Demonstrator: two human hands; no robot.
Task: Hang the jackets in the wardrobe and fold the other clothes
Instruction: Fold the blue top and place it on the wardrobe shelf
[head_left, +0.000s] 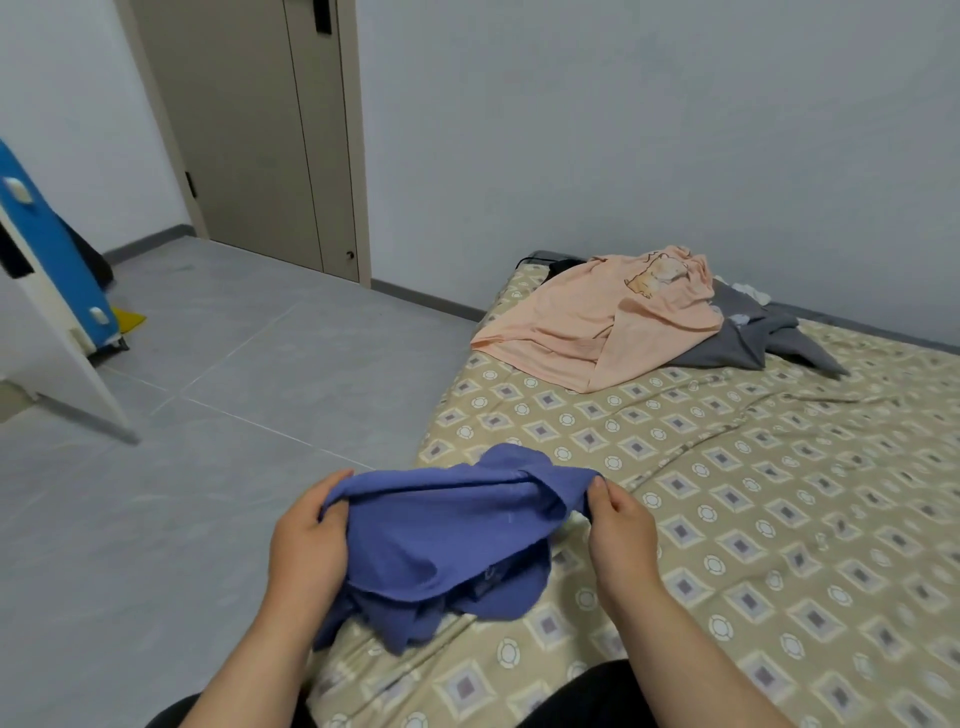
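A bed (779, 519) with a beige diamond-patterned sheet fills the right side and runs out of frame. A white panel (57, 353) at the left edge is cut off. At the bed's far end, a crumpled peach shirt (597, 322) covers most of a grey garment (753, 343). A dark item (566, 266) behind them is too hidden to identify. At the bed's near corner a blue-violet garment (441, 540) is bunched, and its type is unclear. The left hand (306, 540) has a closed grip on the upper left edge, with the fingers hidden under the cloth. The right hand (621, 535) pinches the upper right edge.
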